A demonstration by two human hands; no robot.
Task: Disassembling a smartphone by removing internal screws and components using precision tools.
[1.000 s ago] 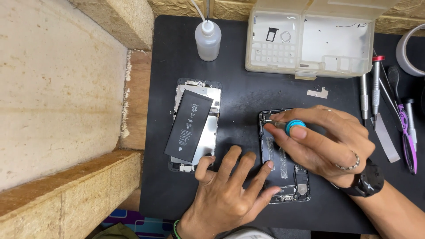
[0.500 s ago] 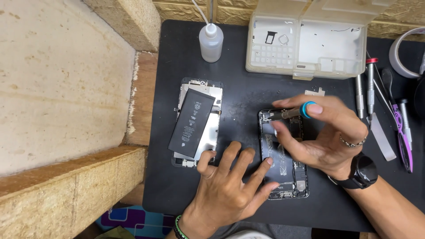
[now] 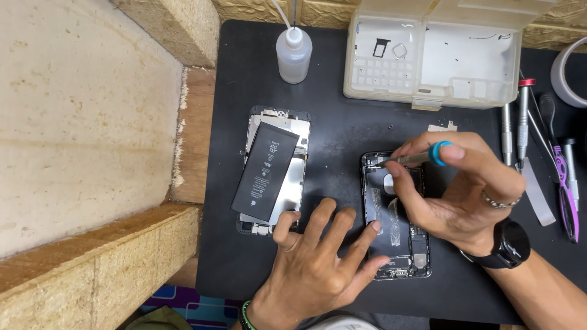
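Note:
An opened black phone body (image 3: 394, 244) lies on the dark work mat (image 3: 342, 134). My right hand (image 3: 458, 189) holds a small screwdriver with a blue cap (image 3: 422, 157), its tip at the phone's upper left corner. My left hand (image 3: 318, 263) rests flat on the mat with spread fingers, its fingertips touching the phone's left edge. To the left lies the detached screen panel (image 3: 292, 183), face down, with a black battery (image 3: 266, 171) lying tilted on top of it.
A clear squeeze bottle (image 3: 293, 55) stands at the mat's far edge. An open pale plastic parts box (image 3: 428, 61) sits behind the phone. Several screwdrivers, tweezers and a pry tool (image 3: 538, 140) lie at the right. Wooden blocks (image 3: 98, 269) border the left.
My right hand has shifted up the phone and tilted the screwdriver flatter, its tip now at the upper left corner. My left hand stays pressed beside the phone.

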